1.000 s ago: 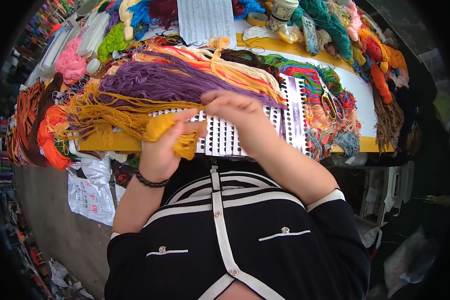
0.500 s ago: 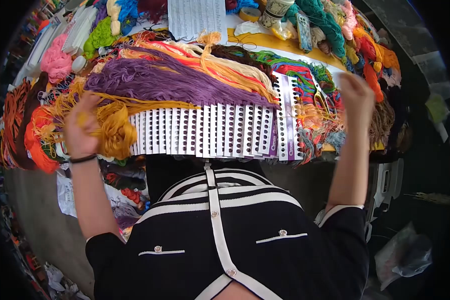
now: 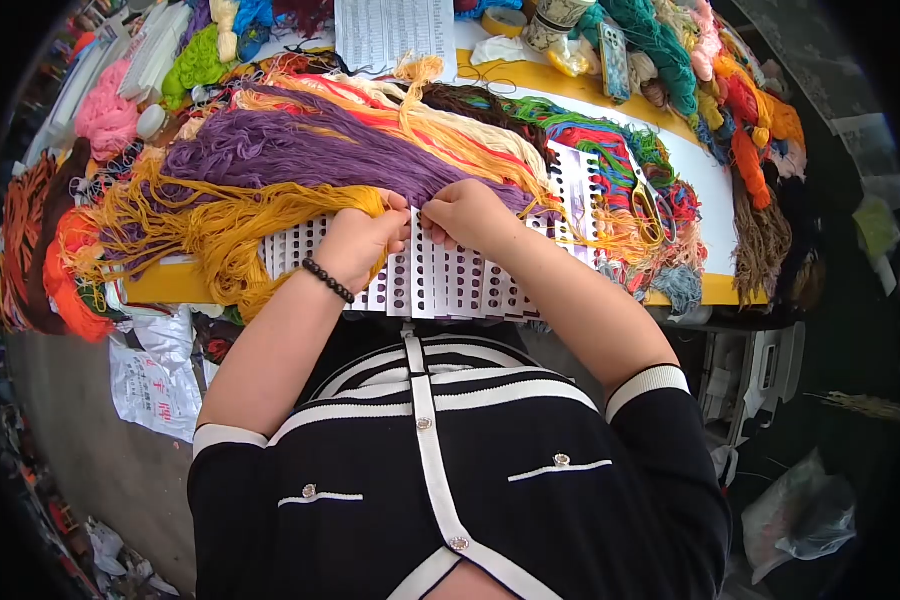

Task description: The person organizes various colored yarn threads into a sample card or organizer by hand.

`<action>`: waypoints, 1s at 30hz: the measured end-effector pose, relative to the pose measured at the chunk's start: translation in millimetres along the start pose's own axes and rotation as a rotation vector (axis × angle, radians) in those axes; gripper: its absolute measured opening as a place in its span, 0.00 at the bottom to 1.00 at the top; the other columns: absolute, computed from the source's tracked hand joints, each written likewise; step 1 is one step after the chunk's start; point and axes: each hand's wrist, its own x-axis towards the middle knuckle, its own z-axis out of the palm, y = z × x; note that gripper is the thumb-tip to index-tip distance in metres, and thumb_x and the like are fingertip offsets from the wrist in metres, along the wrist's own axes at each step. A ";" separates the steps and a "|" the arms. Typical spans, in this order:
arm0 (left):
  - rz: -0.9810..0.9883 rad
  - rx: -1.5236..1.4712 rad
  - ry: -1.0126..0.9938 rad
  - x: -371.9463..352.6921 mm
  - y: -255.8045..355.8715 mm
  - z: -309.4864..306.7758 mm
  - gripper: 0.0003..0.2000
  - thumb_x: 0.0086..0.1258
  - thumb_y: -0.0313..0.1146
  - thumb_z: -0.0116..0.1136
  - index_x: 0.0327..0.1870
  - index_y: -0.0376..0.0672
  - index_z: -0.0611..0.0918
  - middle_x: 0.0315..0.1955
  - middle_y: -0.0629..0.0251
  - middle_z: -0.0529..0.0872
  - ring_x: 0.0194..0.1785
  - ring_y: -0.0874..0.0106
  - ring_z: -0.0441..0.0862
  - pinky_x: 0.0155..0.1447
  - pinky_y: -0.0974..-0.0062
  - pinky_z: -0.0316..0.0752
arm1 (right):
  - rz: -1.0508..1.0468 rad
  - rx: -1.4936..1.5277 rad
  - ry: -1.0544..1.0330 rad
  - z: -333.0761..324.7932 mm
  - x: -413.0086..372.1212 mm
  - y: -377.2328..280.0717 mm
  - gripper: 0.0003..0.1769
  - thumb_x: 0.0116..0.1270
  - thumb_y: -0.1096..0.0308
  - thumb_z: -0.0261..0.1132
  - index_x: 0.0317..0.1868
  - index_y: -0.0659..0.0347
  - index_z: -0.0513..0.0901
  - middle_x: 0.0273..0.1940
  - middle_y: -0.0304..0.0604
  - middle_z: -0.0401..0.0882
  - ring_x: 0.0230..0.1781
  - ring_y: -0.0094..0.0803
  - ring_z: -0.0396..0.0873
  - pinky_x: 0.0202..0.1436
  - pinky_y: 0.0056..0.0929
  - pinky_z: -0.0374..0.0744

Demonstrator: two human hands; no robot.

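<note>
My left hand (image 3: 360,240) is closed on the end of a golden-yellow embroidery thread bundle (image 3: 240,240), which spreads leftward across the table. Close beside it, my right hand (image 3: 470,218) is pinched at the upper part of the white punched thread cards (image 3: 440,285); what its fingertips hold is hidden. The cards overlap in a row along the front edge, each with a line of round holes. Purple thread (image 3: 270,150) lies behind both hands, its strands running to the cards. Red, orange and cream strands (image 3: 450,135) lie beyond it.
Scissors with yellow handles (image 3: 648,215) lie right of the cards among red and green threads (image 3: 610,155). A printed sheet (image 3: 395,40), a phone (image 3: 613,62), a tape roll (image 3: 504,22) and a patterned cup (image 3: 553,22) sit farther back. Pink yarn (image 3: 108,110) is at left.
Both hands have come inward from the sides to meet over the cards. The golden-yellow thread is now drawn rightward across the left cards, its end in my left hand.
</note>
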 end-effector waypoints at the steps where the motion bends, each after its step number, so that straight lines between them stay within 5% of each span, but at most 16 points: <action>1: -0.014 0.008 0.057 -0.3 3.0 4.5 0.06 0.62 0.22 0.55 0.38 0.39 0.74 0.26 0.70 0.75 0.27 0.80 0.72 0.31 0.84 0.67 | 0.000 -0.001 0.000 -0.7 -0.1 -1.6 0.13 0.58 0.67 0.56 0.26 0.66 0.83 0.20 0.43 0.80 0.19 0.27 0.78 0.25 0.24 0.78; 9: 0.054 0.249 0.089 11.8 -7.2 2.4 0.09 0.58 0.23 0.57 0.39 0.41 0.75 0.29 0.71 0.78 0.31 0.80 0.76 0.33 0.83 0.69 | -0.100 -0.323 0.020 2.8 -5.4 -10.4 0.14 0.59 0.66 0.54 0.23 0.65 0.81 0.21 0.42 0.81 0.23 0.30 0.80 0.32 0.27 0.79; 11: 0.034 0.265 0.085 12.0 -5.8 -0.4 0.09 0.58 0.23 0.57 0.40 0.41 0.75 0.28 0.71 0.78 0.31 0.80 0.76 0.33 0.83 0.69 | -0.107 -0.244 0.014 1.2 -2.2 -1.8 0.12 0.60 0.66 0.54 0.26 0.64 0.79 0.23 0.41 0.80 0.23 0.26 0.78 0.30 0.24 0.77; 14: 0.255 0.442 0.070 7.6 -0.1 -8.8 0.09 0.58 0.23 0.58 0.39 0.40 0.75 0.29 0.70 0.79 0.30 0.81 0.75 0.34 0.84 0.69 | -0.100 -0.057 0.006 -0.5 -2.8 5.3 0.09 0.62 0.66 0.54 0.33 0.63 0.77 0.26 0.39 0.79 0.25 0.23 0.76 0.29 0.21 0.75; 17: 0.131 -0.208 -0.078 -3.8 18.1 -7.5 0.07 0.62 0.23 0.57 0.39 0.40 0.74 0.32 0.64 0.82 0.33 0.81 0.77 0.34 0.84 0.70 | -0.084 0.061 0.008 1.2 -2.2 9.8 0.08 0.63 0.68 0.54 0.38 0.61 0.75 0.27 0.39 0.79 0.26 0.23 0.76 0.30 0.20 0.74; 21: 0.114 -0.288 -0.145 -3.4 17.0 0.5 0.07 0.64 0.23 0.57 0.41 0.41 0.74 0.34 0.63 0.83 0.34 0.80 0.79 0.33 0.86 0.70 | 0.004 0.314 -0.045 -3.7 -3.6 3.3 0.06 0.63 0.70 0.54 0.39 0.59 0.74 0.27 0.39 0.78 0.24 0.21 0.75 0.28 0.18 0.72; 25: 0.220 0.001 0.004 -6.6 9.1 4.3 0.10 0.67 0.27 0.53 0.47 0.38 0.74 0.39 0.62 0.84 0.32 0.82 0.79 0.29 0.88 0.65 | 0.097 0.465 -0.056 -12.8 -14.4 -4.1 0.05 0.63 0.72 0.53 0.39 0.58 0.74 0.26 0.39 0.78 0.24 0.20 0.74 0.25 0.17 0.70; 30: 0.171 0.100 0.203 -10.7 14.1 -10.7 0.07 0.68 0.33 0.53 0.42 0.41 0.75 0.35 0.65 0.84 0.28 0.84 0.76 0.29 0.87 0.65 | 0.124 0.401 -0.014 -3.2 -8.9 -0.1 0.06 0.64 0.72 0.52 0.40 0.57 0.73 0.27 0.36 0.77 0.25 0.19 0.74 0.24 0.15 0.69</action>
